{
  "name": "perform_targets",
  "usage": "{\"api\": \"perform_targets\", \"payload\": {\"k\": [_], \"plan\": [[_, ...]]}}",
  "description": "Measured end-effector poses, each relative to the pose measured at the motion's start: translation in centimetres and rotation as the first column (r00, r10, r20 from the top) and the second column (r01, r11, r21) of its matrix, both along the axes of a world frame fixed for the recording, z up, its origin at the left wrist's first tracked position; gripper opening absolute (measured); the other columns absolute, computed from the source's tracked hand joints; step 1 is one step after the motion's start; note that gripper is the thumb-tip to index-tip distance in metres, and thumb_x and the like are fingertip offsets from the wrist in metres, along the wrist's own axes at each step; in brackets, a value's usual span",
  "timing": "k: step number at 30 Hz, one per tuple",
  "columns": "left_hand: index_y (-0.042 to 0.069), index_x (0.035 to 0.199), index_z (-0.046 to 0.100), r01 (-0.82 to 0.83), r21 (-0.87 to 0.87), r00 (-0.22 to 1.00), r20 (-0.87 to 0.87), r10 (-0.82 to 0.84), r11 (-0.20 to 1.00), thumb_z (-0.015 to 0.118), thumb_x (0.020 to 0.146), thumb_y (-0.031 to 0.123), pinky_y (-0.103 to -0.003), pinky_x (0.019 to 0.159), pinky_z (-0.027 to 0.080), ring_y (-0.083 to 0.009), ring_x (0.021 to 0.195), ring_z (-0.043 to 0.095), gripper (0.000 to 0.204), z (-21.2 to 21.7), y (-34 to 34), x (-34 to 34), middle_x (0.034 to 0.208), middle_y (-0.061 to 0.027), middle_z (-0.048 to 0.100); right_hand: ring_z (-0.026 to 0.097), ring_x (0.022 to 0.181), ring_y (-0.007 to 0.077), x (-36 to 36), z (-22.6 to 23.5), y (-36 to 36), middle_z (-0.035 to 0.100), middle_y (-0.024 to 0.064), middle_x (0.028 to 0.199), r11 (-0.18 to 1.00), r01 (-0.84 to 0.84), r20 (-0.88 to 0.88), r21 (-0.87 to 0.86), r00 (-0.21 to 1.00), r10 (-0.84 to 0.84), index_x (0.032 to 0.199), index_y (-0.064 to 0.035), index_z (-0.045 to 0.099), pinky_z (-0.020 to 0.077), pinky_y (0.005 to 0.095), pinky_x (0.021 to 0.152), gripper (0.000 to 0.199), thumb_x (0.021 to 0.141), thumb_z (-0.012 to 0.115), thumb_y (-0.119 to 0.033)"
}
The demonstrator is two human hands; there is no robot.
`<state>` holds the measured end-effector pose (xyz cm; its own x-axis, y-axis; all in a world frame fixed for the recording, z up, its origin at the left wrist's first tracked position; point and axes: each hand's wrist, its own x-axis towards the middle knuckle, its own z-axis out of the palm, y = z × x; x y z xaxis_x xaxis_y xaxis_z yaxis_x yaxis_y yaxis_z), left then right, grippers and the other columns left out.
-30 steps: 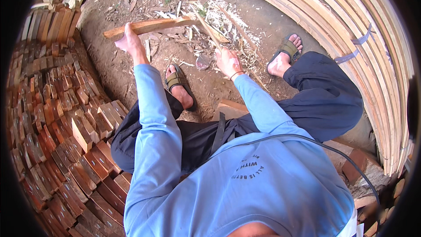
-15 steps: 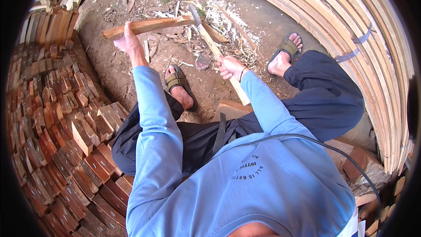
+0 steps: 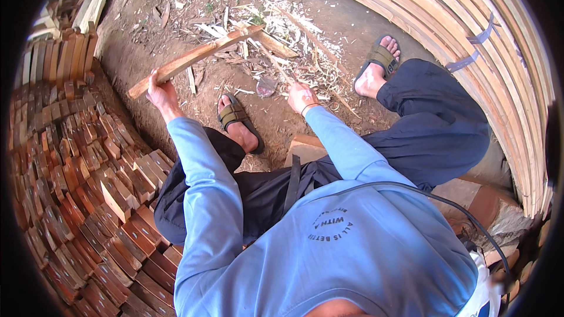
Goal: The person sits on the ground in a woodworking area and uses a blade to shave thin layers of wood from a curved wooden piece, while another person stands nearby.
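My left hand grips the near end of a long wooden slat, which slants up and away to the right over the dirt. My right hand is closed on the handle of a thin chopping blade. The blade reaches forward to the slat's far end, where it meets the wood near a pile of pale shavings. Both arms are in light blue sleeves. I cannot tell whether the blade edge is sunk into the slat.
Short reddish wood blocks are stacked tightly along my left. Long pale slats lie piled along the right. My sandalled feet rest on the dirt. A small grey object lies between them.
My right hand lifted the blade, then brought it down to the slat's far end. My left hand drew the slat's near end closer, so the slat now slants more steeply.
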<state>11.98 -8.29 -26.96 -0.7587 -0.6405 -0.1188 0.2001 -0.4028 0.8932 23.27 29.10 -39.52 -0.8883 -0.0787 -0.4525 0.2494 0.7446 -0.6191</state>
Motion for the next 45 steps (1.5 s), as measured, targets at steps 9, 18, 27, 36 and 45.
{"api": "perform_targets", "payload": {"k": [9,18,27,36,45], "plan": [[0.001,0.103,0.058,-0.159,0.049,0.977,0.151,0.15,0.986,0.063,0.087,0.017,-0.046,0.095,0.043,-0.0266,0.103,0.053,0.023,-3.8,-3.4,2.3,0.108,-0.0122,0.057,0.065,0.075,0.0429,-2.4,5.4,0.8,0.065,0.0264,0.077,0.966,0.183,-0.068,-0.183,0.978,-0.198,0.093,0.0019,0.066,0.0507,0.0498,0.074,0.029,0.091,0.053,-0.023],[0.001,0.104,0.059,-0.273,0.017,0.934,0.242,0.261,0.962,0.066,0.084,0.017,-0.048,0.088,0.047,-0.0284,0.098,0.056,0.026,-3.4,-2.7,1.8,0.105,-0.0119,0.058,0.066,0.093,0.0382,-2.5,4.8,0.1,0.068,0.0229,0.09,0.999,0.013,-0.065,-0.046,0.998,-0.016,0.093,0.0002,0.068,0.0522,0.0452,0.082,0.026,0.091,0.054,-0.022],[0.001,0.097,0.059,-0.341,-0.084,0.902,0.252,0.351,0.936,0.07,0.079,0.011,-0.05,0.082,0.049,-0.0282,0.096,0.057,0.023,-2.1,-1.1,0.9,0.101,-0.0122,0.058,0.066,0.084,0.0389,-2.5,5.4,1.8,0.066,0.0232,0.083,0.998,-0.02,0.011,-0.065,1.0,0.021,0.091,0.0014,0.067,0.0526,0.0457,0.077,0.023,0.089,0.055,-0.019],[-0.006,0.112,0.043,-0.294,-0.173,0.896,0.293,0.334,0.94,0.075,0.079,0.015,-0.046,0.076,0.051,-0.0267,0.092,0.059,0.05,0.1,0.8,-0.5,0.103,-0.0162,0.059,0.065,0.086,0.0406,-1.4,4.2,1.9,0.065,0.0285,0.086,0.99,-0.128,-0.001,-0.06,0.992,0.128,0.087,0.0026,0.063,0.0512,0.049,0.079,0.031,0.093,0.053,-0.026],[-0.007,0.109,0.048,-0.293,-0.254,0.891,0.278,0.36,0.922,0.076,0.078,0.016,-0.046,0.074,0.054,-0.0271,0.094,0.06,0.048,1.5,2.4,-1.7,0.107,-0.0166,0.058,0.064,0.087,0.0434,-1.0,1.8,0.1,0.065,0.0265,0.083,0.993,-0.067,-0.144,-0.096,0.988,0.053,0.084,0.0004,0.065,0.049,0.0519,0.081,0.034,0.094,0.05,-0.029]]}}
